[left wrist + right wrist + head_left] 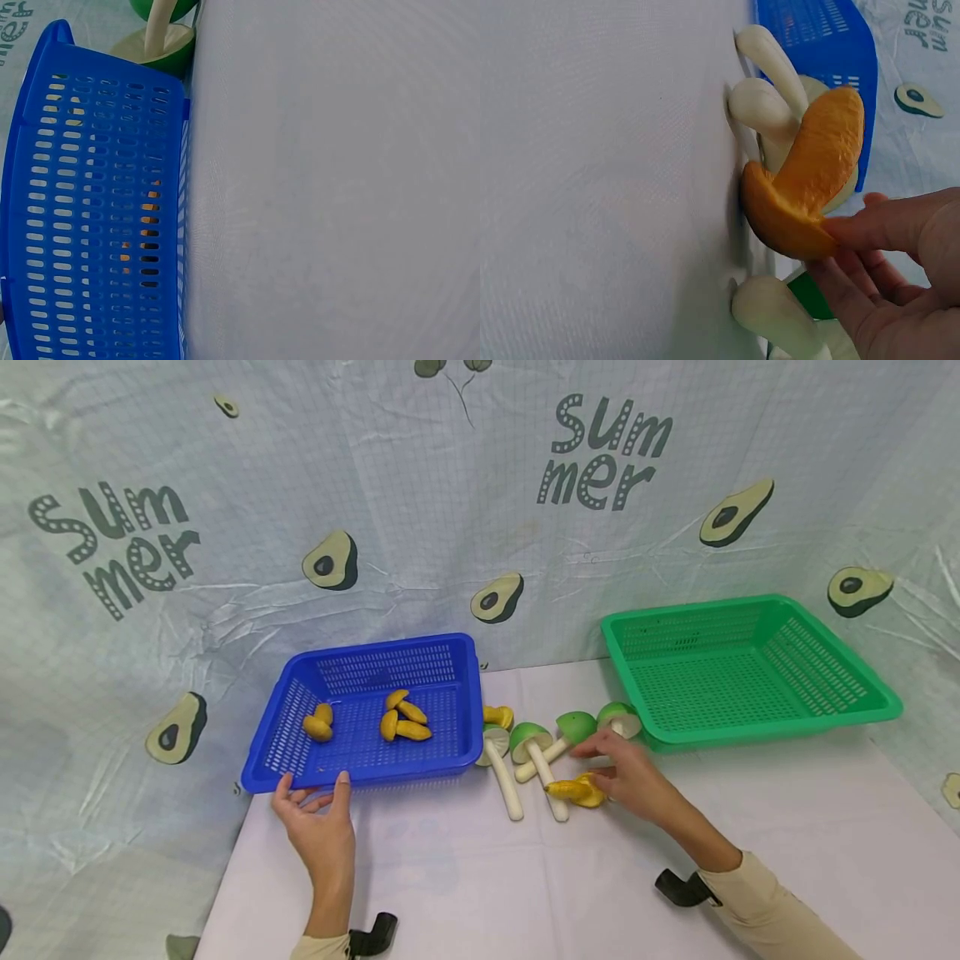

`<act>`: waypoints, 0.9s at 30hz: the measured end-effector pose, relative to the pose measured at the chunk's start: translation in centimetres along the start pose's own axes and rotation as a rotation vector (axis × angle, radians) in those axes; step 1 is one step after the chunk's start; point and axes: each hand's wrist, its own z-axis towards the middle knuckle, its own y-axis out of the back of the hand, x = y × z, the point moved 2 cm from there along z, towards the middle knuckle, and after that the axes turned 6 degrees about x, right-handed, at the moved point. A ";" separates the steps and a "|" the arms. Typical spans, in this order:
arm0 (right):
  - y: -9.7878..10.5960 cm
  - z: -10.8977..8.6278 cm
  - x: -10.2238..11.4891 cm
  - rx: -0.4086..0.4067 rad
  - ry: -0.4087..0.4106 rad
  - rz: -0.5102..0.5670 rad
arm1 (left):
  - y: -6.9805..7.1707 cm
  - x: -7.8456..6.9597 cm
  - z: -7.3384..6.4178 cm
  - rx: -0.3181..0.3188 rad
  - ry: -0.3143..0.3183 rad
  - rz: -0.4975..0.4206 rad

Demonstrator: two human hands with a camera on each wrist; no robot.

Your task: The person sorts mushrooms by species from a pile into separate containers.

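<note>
In the head view, my right hand (630,777) pinches a yellow mushroom (573,789) by its cap between thumb and fingers. The right wrist view shows that mushroom (821,154) close up, its stem pointing away from my fingers. My left hand (322,839) rests with loosely bent fingers at the front rim of a blue basket (367,777); some fingertips are hidden below the rim. Three yellow mushrooms (408,729) lie inside that basket. Several green-capped mushrooms (534,752) with pale stems lie between the baskets, near my right hand.
A green basket (761,727) with mesh sides stands at the back right. Another yellow mushroom (497,717) lies against the blue basket's right side. Behind everything hangs a printed curtain (420,485). A pale cloth (465,893) covers the table.
</note>
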 end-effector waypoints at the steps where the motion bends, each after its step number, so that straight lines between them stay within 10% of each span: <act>1: 0.0 0.0 0.0 0.014 0.002 -0.030 | 0.0 0.0 0.0 0.000 0.001 -0.001; 9: 0.8 -0.3 1.0 0.137 0.016 -0.310 | 0.0 -0.1 0.0 -0.001 -0.002 -0.006; 18: 1.4 -0.5 0.9 0.355 -0.033 -0.117 | 0.0 0.0 0.0 -0.002 0.009 -0.007; 27: 0.8 -0.5 0.7 0.385 -0.046 -0.104 | 0.0 -0.1 0.0 0.004 0.002 -0.004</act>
